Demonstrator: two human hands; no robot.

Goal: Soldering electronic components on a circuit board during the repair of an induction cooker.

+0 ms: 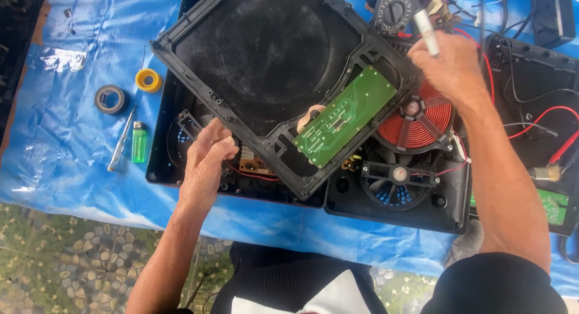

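My left hand [205,163] is nearest me, fingers bent on the edge of the black top cover [265,66], which lies tilted over the open cooker. It could slide and tug the red wires [250,174]. Farther off, my right hand [449,63] is closed around a white pen tool [426,31]; it might poke the copper coil [416,116].

The multimeter [395,9] is cut off by the top edge. The black top panel [265,66] hides most of the base beneath. The right hand [449,63] covers the white tool's [427,31] lower end.
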